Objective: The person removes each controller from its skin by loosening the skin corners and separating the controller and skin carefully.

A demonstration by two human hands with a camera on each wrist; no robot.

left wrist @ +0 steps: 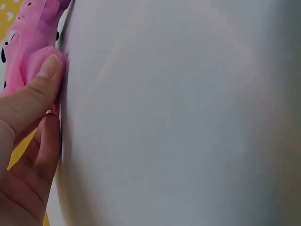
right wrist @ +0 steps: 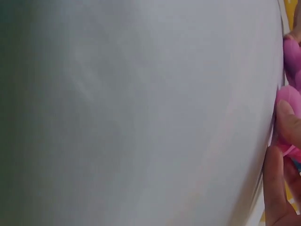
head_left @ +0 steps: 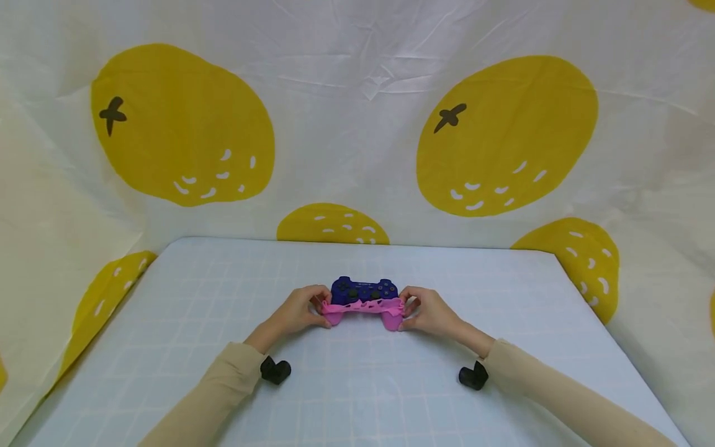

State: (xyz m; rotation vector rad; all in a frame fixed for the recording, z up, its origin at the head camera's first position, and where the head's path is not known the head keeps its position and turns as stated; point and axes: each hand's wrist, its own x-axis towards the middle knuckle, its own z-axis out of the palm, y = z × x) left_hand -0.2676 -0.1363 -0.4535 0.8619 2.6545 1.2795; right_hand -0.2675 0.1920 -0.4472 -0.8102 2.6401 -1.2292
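Note:
A dark blue game controller [head_left: 364,289] lies on the table with its buttons and sticks facing up. Its lower part and both handles are inside a pink silicone cover [head_left: 365,306], whose upper edge is bunched across the middle. My left hand [head_left: 298,308] pinches the cover at the left handle; in the left wrist view the thumb [left wrist: 49,70] presses on the pink material. At the right handle my right hand [head_left: 430,313] pinches the other side, its thumb [right wrist: 288,117] on the cover in the right wrist view. The upper part of the controller shows bare.
A pale checked cloth covers the table [head_left: 357,385]. Behind it hangs a white curtain [head_left: 346,124] printed with big yellow fruits. Black wrist-worn pieces [head_left: 275,370] sit by both sleeves, close above the table.

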